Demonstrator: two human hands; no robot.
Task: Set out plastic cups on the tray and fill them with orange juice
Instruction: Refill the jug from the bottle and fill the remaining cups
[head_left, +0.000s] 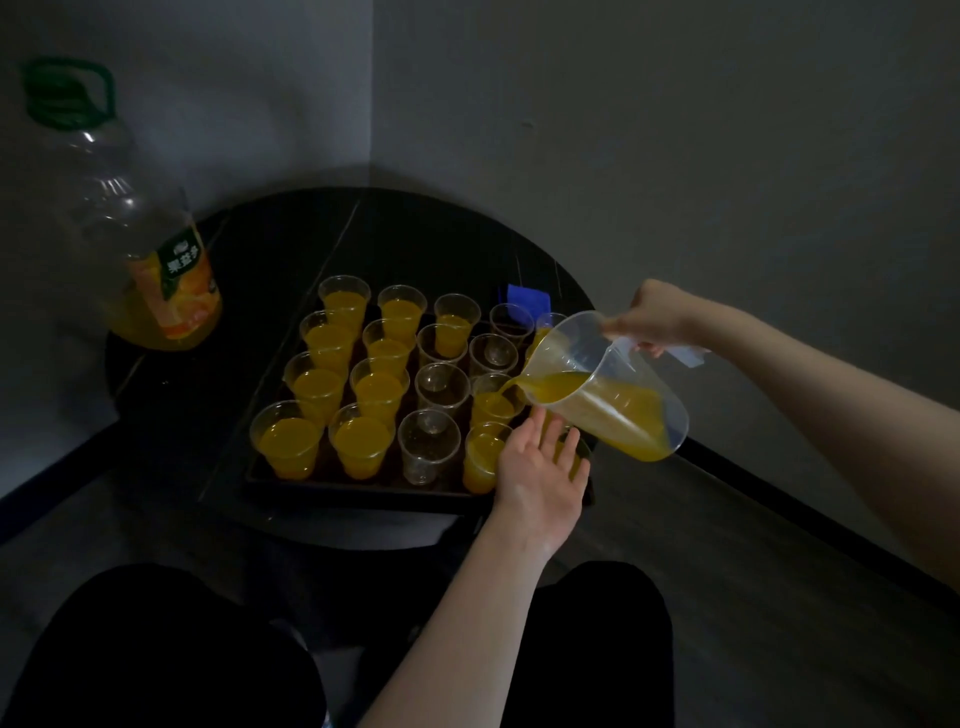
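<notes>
Orange juice runs from the spout of the jug (605, 382) into a cup (496, 397) on the tray (363, 491), in the column second from the tray's right edge. My right hand (657, 317) holds the jug tilted by its handle above the tray's right side, fingers curled round the handle. My left hand (543, 470) is open, fingers straight and slightly spread, palm up at the tray's near right corner, just under the jug and beside the near filled cup (480, 462). On the tray, the two left columns of cups are full; the middle column has a filled cup at the far end and three empty ones nearer me, the nearest an empty cup (428, 447). Left of the tray, on the dark round table (187, 415), stands a big bottle (135, 234) with a green cap, juice low inside. Beyond the tray's far right corner lies something blue (527, 299).
</notes>
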